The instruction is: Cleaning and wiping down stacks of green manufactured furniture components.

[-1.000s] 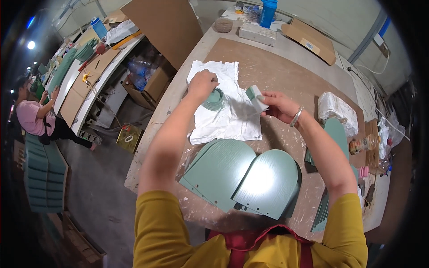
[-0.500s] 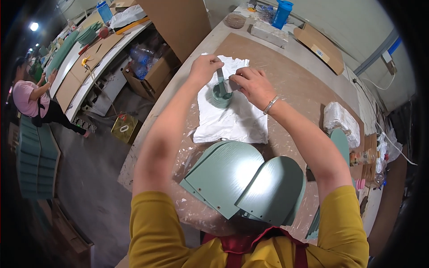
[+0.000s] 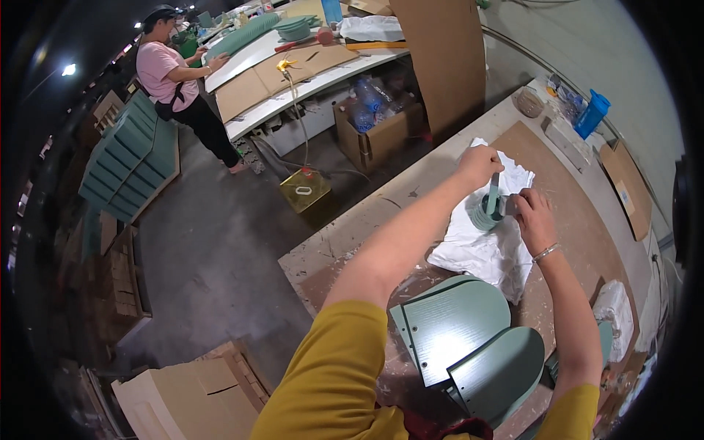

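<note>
A small round tub (image 3: 482, 218) with green contents stands on a crumpled white cloth (image 3: 499, 260). Over it, my left hand (image 3: 481, 167) is closed on the upper end of a narrow green-smeared putty knife (image 3: 494, 185), its lower end at the tub. My right hand (image 3: 537, 220) pinches a small flat grey scraper (image 3: 507, 206) beside the knife at the tub's rim; fingers partly hide it. Closer to me, rounded green panels (image 3: 458, 326) with small holes near their straight edges lie overlapping, another rounded panel (image 3: 502, 370) to their right.
A blue bottle (image 3: 592, 115) and an open cardboard piece (image 3: 625, 189) are at the workbench's far right. A tall cardboard sheet (image 3: 445, 62) stands beyond the bench. Leftward, a co-worker (image 3: 172, 73) stands at another table, near a yellow can (image 3: 305, 191) on the floor.
My view has swung left, so the bench appears farther right and more floor shows. Both hands stay over the tub, still holding the knife and scraper.
</note>
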Tool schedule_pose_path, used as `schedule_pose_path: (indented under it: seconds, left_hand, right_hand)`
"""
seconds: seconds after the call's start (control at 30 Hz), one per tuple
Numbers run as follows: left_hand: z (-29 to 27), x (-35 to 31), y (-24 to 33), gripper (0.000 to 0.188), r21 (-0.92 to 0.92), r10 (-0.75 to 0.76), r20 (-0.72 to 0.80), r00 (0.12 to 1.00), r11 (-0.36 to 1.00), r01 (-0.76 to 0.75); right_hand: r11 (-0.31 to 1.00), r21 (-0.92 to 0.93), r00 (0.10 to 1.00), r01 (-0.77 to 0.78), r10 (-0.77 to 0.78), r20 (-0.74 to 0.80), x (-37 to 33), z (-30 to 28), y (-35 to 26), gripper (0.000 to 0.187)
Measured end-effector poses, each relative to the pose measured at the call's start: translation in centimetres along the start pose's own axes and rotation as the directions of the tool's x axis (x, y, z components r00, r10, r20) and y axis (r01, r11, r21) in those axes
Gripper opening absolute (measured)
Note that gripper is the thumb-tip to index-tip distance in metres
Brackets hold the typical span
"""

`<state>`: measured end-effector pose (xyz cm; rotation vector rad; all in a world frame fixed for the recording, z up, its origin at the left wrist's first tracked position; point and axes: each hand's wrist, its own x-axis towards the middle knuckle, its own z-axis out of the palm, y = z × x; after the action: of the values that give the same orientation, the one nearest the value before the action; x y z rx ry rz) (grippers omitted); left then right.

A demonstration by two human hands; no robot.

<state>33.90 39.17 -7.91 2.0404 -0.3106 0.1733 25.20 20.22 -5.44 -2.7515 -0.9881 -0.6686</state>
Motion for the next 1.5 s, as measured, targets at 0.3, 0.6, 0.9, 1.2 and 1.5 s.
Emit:
schedule_pose_path:
  seconds: [0.3,0.6,0.9,1.2,1.5]
  left_hand:
    - [0.1,-1.3,0.0,0.015,-0.021,0.086,-0.002,0.996,0.996,-0.086]
    - [-2.0,-3.4,0.8,0.013,0.003,0.154,0.225,0.962,0.987,-0.159]
    - [0.8,-3.7,-0.4,0.019,0.176,0.261,0.237,0.936,0.936,-0.305]
    - [-1.1,-5.6,-0.4,0.018,0.363,0.227,0.249,0.942,0.879,-0.308]
    - [-3.8,-5.0,1.3,0.016,0.214,0.241,0.155,0.958,0.938,-0.271]
  right_hand:
    - [0.995,-0.002,0.989,-0.101,0.101,0.110,-1.2,-0.2,0.6,0.039]
    - [-0.255,0.700,0.584,-0.667,0.405,0.704,-1.7,-0.2,0.0,0.035]
    - [-0.287,0.680,0.526,-0.675,0.459,0.716,-4.2,-0.1,0.4,0.032]
    - [-0.299,0.681,0.540,-0.668,0.435,0.720,-2.6,-0.8,-1.7,0.020]
    - [-0.261,0.672,0.521,-0.693,0.464,0.717,-1.9,0.6,-0.8,0.026]
